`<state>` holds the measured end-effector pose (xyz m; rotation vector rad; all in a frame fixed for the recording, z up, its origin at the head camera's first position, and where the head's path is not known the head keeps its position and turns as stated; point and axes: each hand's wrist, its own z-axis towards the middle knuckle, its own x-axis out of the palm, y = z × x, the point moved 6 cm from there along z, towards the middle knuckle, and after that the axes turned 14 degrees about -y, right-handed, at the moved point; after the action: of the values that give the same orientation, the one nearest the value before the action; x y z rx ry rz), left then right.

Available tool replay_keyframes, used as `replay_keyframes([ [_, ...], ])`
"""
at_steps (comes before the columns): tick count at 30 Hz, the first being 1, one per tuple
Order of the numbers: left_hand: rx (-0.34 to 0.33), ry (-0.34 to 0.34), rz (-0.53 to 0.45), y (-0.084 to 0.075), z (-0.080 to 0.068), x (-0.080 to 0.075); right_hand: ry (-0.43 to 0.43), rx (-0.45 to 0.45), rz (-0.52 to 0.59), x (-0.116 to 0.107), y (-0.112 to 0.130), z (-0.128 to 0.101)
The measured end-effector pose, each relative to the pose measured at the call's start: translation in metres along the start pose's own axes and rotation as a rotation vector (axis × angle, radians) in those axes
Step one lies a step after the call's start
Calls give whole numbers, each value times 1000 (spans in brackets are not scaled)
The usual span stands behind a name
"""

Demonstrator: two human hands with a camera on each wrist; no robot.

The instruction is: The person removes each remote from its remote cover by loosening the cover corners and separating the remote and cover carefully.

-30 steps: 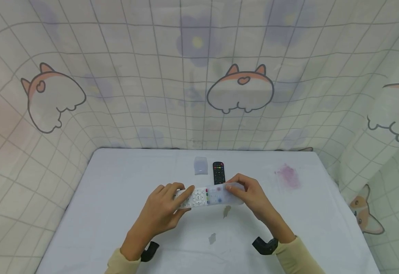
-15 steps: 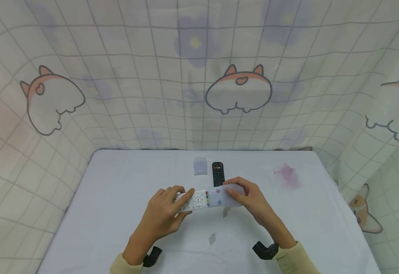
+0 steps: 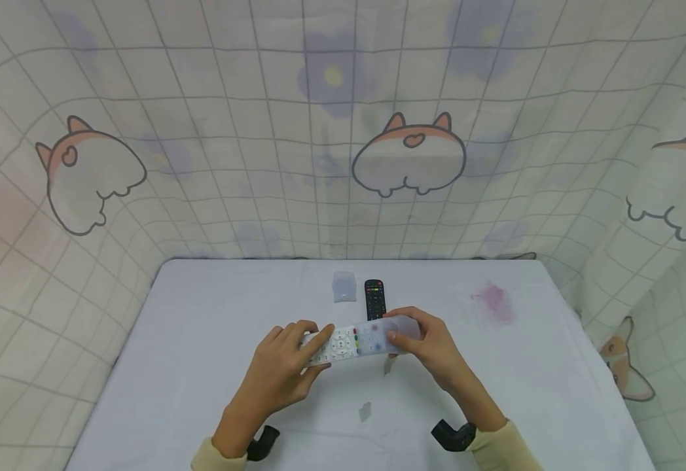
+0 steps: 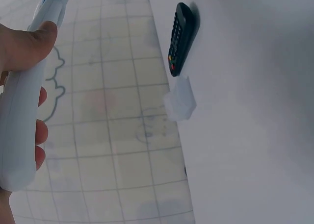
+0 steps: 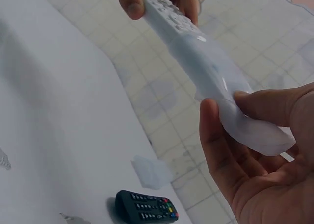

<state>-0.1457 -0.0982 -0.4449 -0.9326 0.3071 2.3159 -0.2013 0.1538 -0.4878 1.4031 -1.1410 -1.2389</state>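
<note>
A white remote control [image 3: 340,345] is held sideways above the table, its keypad facing up in the head view. My left hand [image 3: 283,363] grips its left end, thumb on the near side and fingers over the far side. Over its right half sits a translucent, flower-printed sleeve [image 3: 371,336], which ends at the coloured buttons. My right hand [image 3: 431,339] pinches the sleeve's loose end between thumb and fingers. In the right wrist view the sleeve [image 5: 208,67] bends and bulges past the remote. The left wrist view shows the remote's smooth back [image 4: 19,121].
A black remote [image 3: 375,299] lies behind the hands on the white table [image 3: 201,314], partly hidden by the sleeve. Left of it is a small translucent packet [image 3: 344,286]. A pink stain [image 3: 495,302] marks the right side. A grid-patterned curtain [image 3: 249,163] encloses the table.
The white remote has tilted slightly, its left end a little lower. My right thumb and fingers have shifted on the sleeve. The sleeve's edge stays at the coloured buttons.
</note>
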Motion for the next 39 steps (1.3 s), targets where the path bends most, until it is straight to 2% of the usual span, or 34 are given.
replay_keyframes([
  [15,-12,21,-31,-3,-2,-2,10,25,-66,-8,4,1],
  [22,-14,21,-29,-4,-2,-3,33,11,-22,-9,5,0],
  [39,-41,6,-14,-3,-6,-2,-45,45,-5,-8,-3,-2],
])
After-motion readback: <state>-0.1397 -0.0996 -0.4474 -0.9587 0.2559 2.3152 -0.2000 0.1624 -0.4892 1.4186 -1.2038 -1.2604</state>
